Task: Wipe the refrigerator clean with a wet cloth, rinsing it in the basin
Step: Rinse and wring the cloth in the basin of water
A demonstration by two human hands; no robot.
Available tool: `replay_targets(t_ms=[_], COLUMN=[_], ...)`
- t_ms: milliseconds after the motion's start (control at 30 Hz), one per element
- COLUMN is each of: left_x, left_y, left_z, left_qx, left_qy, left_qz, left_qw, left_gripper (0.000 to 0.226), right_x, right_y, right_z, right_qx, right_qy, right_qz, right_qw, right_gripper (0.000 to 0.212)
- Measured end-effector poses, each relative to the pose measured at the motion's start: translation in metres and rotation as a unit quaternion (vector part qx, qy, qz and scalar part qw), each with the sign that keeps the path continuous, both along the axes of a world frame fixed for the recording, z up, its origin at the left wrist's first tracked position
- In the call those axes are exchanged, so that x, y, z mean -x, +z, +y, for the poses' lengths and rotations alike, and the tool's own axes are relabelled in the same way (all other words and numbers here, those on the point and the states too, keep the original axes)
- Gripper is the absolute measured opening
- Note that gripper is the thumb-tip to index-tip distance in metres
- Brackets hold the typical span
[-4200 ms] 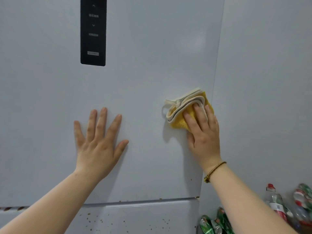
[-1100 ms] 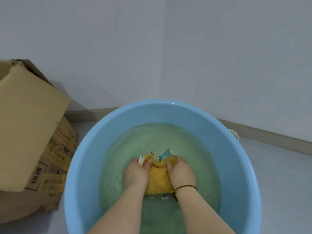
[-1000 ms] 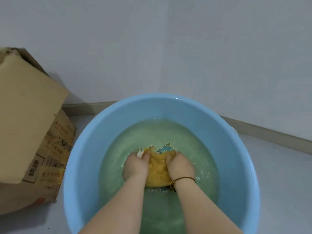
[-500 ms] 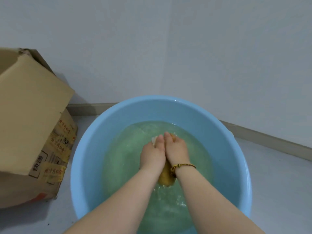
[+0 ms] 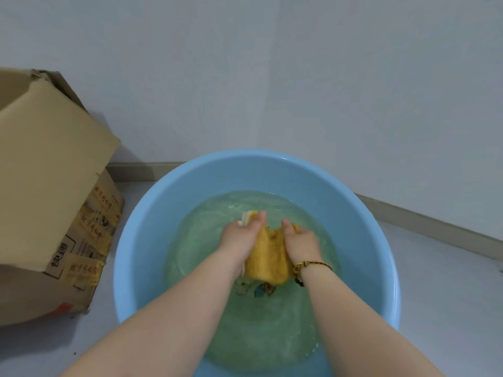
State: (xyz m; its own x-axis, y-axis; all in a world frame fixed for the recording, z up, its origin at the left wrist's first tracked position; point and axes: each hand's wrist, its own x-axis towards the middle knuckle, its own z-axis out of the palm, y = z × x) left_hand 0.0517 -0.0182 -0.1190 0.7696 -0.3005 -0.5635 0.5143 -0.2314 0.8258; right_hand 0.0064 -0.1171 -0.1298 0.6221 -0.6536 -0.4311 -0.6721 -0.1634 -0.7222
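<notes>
1. Left grip [image 5: 241, 237] and right grip [image 5: 300, 238] are both clenched on the yellow cloth [image 5: 268, 257], one on each side, with the cloth bunched between them.
2. The cloth is in the middle of the blue basin [image 5: 152, 227], down in the greenish water [image 5: 258, 327]. I can't tell how much of it is under the waterline.
3. My read is that this is the rinse step. The fridge is not in view.
4. To do it well I'd rub the two held parts against each other under water and open the folds so the dirt comes loose.
5. I'd work mid-basin, away from the wall, with short strokes so nothing sloshes over the rim onto the floor [image 5: 449, 308].
6. Then lift, wring over the basin, and stop at damp, not dripping.
7. A cardboard box [image 5: 49, 172] sits just left of the basin. Splashes would soak it, so go easy on that side.
</notes>
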Motion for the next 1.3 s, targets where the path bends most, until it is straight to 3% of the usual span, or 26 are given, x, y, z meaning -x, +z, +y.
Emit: replay_targets(t_ms=[100,200,267,433,567,633,700,867,967,1067,1133,1200,1300], left_x=[-0.015,-0.020,-0.021,-0.018,-0.018,-0.014,-0.010,-0.001,-0.004,-0.006,-0.002,0.001,0.000], left_y=[-0.016,-0.028,-0.034,-0.040,-0.035,-0.026,-0.017,0.016,0.020,0.018,0.021,0.027,0.032], left_z=[0.020,0.034,0.036,0.033,0.029,0.025,0.018,-0.002,-0.002,0.006,0.009,0.009,0.012], left_qx=[-0.090,-0.209,-0.267,-0.279,-0.133,-0.069,-0.015,0.080,0.109,0.105,0.136,0.152,0.174], left_qy=[-0.064,-0.127,-0.142,-0.081,0.028,0.053,0.082,0.076,0.130,0.181,0.149,0.098,0.054], left_qz=[-0.028,-0.074,-0.092,-0.075,0.031,0.058,0.059,0.016,-0.014,-0.028,-0.046,-0.079,-0.103], left_qw=[0.994,0.967,0.949,0.954,0.990,0.994,0.995,0.994,0.985,0.977,0.978,0.980,0.978], left_gripper=[0.038,0.047,0.049,0.038,0.048,0.038,0.029,0.044,0.027,0.010,0.011,0.014,0.022], right_x=[0.003,0.006,0.005,0.004,0.005,0.004,0.002,0.005,0.014,0.018,0.018,0.018,0.013], right_y=[-0.001,-0.007,-0.016,-0.019,-0.011,0.000,0.011,0.022,0.023,0.014,0.019,0.023,0.025], right_z=[-0.002,0.007,0.012,0.013,0.013,0.014,0.018,0.036,0.050,0.057,0.055,0.051,0.049], right_qx=[-0.033,0.042,0.076,0.094,0.052,-0.048,-0.080,0.129,0.244,0.340,0.272,0.149,-0.025], right_qy=[0.065,0.164,0.181,0.139,0.102,0.042,-0.005,0.070,0.211,0.194,0.127,0.121,0.108], right_qz=[0.033,0.093,0.120,0.130,0.115,0.037,-0.044,-0.174,-0.213,-0.242,-0.214,-0.193,-0.217], right_qw=[0.997,0.981,0.973,0.977,0.987,0.997,0.996,0.974,0.922,0.888,0.930,0.962,0.970], right_gripper=[0.040,0.011,0.020,0.026,0.032,0.033,0.026,0.019,0.023,0.040,0.068,0.098,0.107])
